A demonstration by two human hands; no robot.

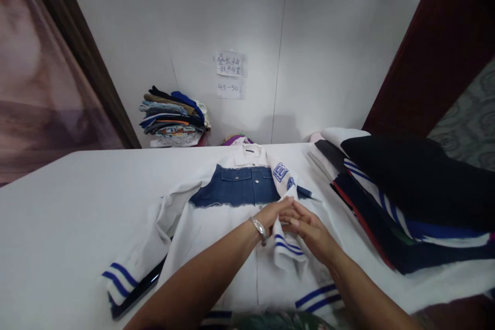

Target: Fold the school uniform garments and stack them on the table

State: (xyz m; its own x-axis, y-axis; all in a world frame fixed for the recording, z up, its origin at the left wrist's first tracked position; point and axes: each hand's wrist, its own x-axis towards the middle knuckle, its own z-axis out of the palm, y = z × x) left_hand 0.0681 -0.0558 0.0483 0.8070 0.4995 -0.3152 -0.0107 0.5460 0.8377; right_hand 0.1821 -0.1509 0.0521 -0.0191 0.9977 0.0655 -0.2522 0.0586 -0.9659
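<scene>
A white jacket with a dark blue denim band (247,185) across its chest lies front side up, its collar away from me. My left hand (274,215), with a silver bracelet (259,230) at the wrist, is closed on the sleeve on the right (286,250). My right hand (312,231) grips the same sleeve, and the two hands meet at the fingertips. That sleeve is folded in over the front, its blue-striped cuff hanging below my fingers. The other sleeve (149,234) stretches out to the left, with a dark glossy item (143,286) partly under it.
The white table (58,206) carries a large pile of folded clothes (410,180) at the right, close to my right arm. Against the wall stands another stack of clothes (176,116). Handwritten paper signs (231,75) hang above the back edge.
</scene>
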